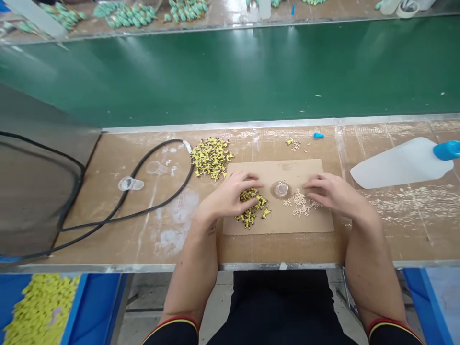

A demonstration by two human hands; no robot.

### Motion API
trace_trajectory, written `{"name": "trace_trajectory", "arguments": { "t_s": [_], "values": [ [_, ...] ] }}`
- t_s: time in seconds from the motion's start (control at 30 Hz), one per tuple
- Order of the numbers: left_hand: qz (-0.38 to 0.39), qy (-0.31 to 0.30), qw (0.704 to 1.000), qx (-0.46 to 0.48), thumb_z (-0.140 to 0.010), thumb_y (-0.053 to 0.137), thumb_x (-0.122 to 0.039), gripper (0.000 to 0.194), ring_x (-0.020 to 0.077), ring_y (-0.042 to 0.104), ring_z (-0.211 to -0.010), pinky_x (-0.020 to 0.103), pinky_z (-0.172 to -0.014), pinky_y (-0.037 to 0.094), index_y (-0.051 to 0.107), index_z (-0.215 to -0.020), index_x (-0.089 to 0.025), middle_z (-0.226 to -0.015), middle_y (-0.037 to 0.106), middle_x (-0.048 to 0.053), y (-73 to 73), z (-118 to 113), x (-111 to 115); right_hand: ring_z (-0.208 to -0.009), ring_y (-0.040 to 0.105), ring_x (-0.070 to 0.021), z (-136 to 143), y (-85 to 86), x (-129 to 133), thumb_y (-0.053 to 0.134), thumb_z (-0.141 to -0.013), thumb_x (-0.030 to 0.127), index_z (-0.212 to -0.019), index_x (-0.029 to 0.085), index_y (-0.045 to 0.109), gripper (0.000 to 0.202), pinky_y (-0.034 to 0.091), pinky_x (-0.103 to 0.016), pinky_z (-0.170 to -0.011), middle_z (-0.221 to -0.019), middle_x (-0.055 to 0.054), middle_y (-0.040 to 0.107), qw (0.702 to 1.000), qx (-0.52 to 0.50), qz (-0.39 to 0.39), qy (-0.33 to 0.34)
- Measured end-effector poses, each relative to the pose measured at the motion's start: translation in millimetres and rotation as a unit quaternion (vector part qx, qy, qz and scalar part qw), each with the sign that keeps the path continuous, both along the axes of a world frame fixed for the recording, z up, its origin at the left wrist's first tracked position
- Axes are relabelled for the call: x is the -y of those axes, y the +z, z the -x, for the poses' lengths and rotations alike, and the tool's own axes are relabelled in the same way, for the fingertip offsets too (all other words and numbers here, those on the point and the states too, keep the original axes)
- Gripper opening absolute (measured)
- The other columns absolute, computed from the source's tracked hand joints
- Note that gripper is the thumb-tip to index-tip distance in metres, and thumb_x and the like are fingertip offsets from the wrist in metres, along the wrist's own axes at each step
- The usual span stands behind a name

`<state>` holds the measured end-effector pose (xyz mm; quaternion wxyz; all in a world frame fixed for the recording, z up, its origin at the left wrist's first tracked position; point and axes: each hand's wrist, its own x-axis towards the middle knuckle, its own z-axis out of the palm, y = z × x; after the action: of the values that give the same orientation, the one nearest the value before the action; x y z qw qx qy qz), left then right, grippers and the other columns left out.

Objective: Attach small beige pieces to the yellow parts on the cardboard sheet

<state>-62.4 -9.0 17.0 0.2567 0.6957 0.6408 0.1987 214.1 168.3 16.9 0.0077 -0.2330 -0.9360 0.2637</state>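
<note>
On a sheet of cardboard [280, 225] in front of me, my left hand [235, 191] curves over a small heap of yellow-and-black figure-like pieces [247, 218]. Its thumb and fingers are apart, and I see nothing held between them. Over at the sheet's right side, my right hand [330, 191] has its thumb and fingers apart beside a scatter of tiny pale pieces [301, 203]; its fingertips are slightly blurred. Between the hands sits a small round clear dish [281, 189]. One yellow piece [266, 213] lies apart from the left heap.
A larger yellow-and-black pile [212, 158] lies beyond my left hand. A black cable [143, 211] loops past clear plastic cups [131, 184]. At right lies a white bottle [398, 165] with a blue cap; a blue nozzle tip [318, 136] is near the green belt [230, 76].
</note>
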Motion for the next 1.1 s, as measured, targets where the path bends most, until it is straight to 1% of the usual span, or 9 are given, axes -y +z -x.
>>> {"name": "trace_trajectory", "arguments": {
  "t_s": [0.13, 0.37, 0.57, 0.73, 0.87, 0.9, 0.97, 1.03, 1.1],
  "values": [
    [0.032, -0.033, 0.999, -0.023, -0.092, 0.07, -0.037, 0.034, 0.0318, 0.058, -0.124, 0.052, -0.108, 0.036, 0.071, -0.123, -0.024, -0.128, 0.064, 0.01, 2.5, -10.3, -2.0, -0.094, 0.071, -0.0234, 7.4, -1.5, 6.5, 0.066, -0.094, 0.026, -0.108, 0.027, 0.078, 0.019, 0.056, -0.038, -0.08, -0.101, -0.005, 0.074, 1.0, 0.0, -0.004, 0.02],
    [0.034, -0.075, 0.995, -0.05, -0.082, 0.084, -0.042, 0.038, 0.0322, 0.054, -0.122, 0.048, -0.107, 0.033, 0.074, -0.116, -0.025, -0.127, 0.062, 0.01, 7.8, -25.5, -1.0, -0.083, 0.068, -0.0199, 11.2, -6.8, 7.3, 0.062, -0.095, 0.02, -0.088, 0.023, 0.075, 0.015, 0.05, -0.034, -0.074, -0.091, -0.004, 0.072, 0.998, 0.01, 0.012, 0.06],
    [0.039, -0.098, 0.992, -0.075, -0.09, 0.077, -0.025, 0.009, 0.0305, 0.052, -0.121, 0.047, -0.107, 0.032, 0.077, -0.099, -0.024, -0.122, 0.061, 0.009, 5.9, -34.7, 0.1, -0.088, 0.065, -0.0224, 10.9, 1.8, 8.6, 0.053, -0.097, 0.019, -0.089, 0.022, 0.067, 0.016, 0.047, -0.035, -0.075, -0.095, -0.006, 0.071, 0.998, 0.026, 0.019, 0.051],
    [0.04, -0.117, 0.992, -0.007, -0.087, 0.074, -0.014, 0.007, 0.0281, 0.053, -0.119, 0.048, -0.109, 0.033, 0.072, -0.085, -0.02, -0.119, 0.065, 0.006, 8.3, -30.4, 0.1, -0.086, 0.065, -0.0227, 8.5, 3.9, 4.8, 0.048, -0.097, 0.019, -0.09, 0.021, 0.061, 0.014, 0.048, -0.036, -0.077, -0.093, -0.007, 0.071, 0.999, 0.004, 0.044, 0.032],
    [0.002, -0.152, 0.977, 0.152, -0.087, 0.076, -0.016, 0.009, 0.0233, 0.061, -0.111, 0.044, -0.106, 0.041, 0.071, -0.082, -0.022, -0.11, 0.071, 0.005, 21.2, -11.4, 8.4, -0.075, 0.065, -0.0206, 7.3, 7.1, 4.2, 0.052, -0.093, 0.019, -0.085, 0.021, 0.059, 0.011, 0.047, -0.033, -0.068, -0.082, -0.005, 0.071, 0.998, -0.033, 0.05, -0.004],
    [-0.028, -0.146, 0.966, 0.213, -0.087, 0.078, -0.018, 0.01, 0.0214, 0.065, -0.104, 0.041, -0.1, 0.047, 0.071, -0.081, -0.022, -0.103, 0.073, 0.005, 23.3, -7.0, 10.5, -0.073, 0.065, -0.0199, 7.3, 9.2, 4.7, 0.053, -0.092, 0.019, -0.084, 0.022, 0.059, 0.011, 0.047, -0.032, -0.066, -0.081, -0.005, 0.071, 0.997, -0.047, 0.054, -0.009],
    [-0.113, -0.088, 0.929, 0.341, -0.085, 0.08, -0.022, 0.016, 0.0174, 0.067, -0.083, 0.035, -0.081, 0.054, 0.066, -0.077, -0.021, -0.084, 0.071, 0.004, 23.2, -2.7, 12.4, -0.07, 0.065, -0.018, 7.7, 13.8, 6.0, 0.054, -0.091, 0.02, -0.082, 0.021, 0.06, 0.011, 0.048, -0.031, -0.065, -0.079, -0.004, 0.072, 0.994, -0.082, 0.066, -0.014],
    [-0.189, 0.017, 0.88, 0.435, -0.082, 0.083, -0.028, 0.025, 0.0147, 0.063, -0.069, 0.031, -0.066, 0.052, 0.06, -0.074, -0.021, -0.071, 0.065, 0.001, 17.4, -6.0, 10.5, -0.066, 0.065, -0.0164, 8.5, 17.6, 7.4, 0.056, -0.091, 0.021, -0.08, 0.021, 0.06, 0.011, 0.049, -0.03, -0.063, -0.076, -0.003, 0.071, 0.99, -0.121, 0.075, -0.015],
    [-0.214, 0.112, 0.844, 0.479, -0.08, 0.085, -0.035, 0.032, 0.0136, 0.059, -0.066, 0.029, -0.06, 0.05, 0.056, -0.076, -0.021, -0.072, 0.062, 0.001, 8.8, -15.5, 5.5, -0.064, 0.064, -0.0154, 9.3, 19.3, 8.7, 0.059, -0.09, 0.022, -0.079, 0.021, 0.062, 0.012, 0.05, -0.029, -0.061, -0.073, -0.002, 0.071, 0.984, -0.161, 0.08, -0.015]
  ]
}}
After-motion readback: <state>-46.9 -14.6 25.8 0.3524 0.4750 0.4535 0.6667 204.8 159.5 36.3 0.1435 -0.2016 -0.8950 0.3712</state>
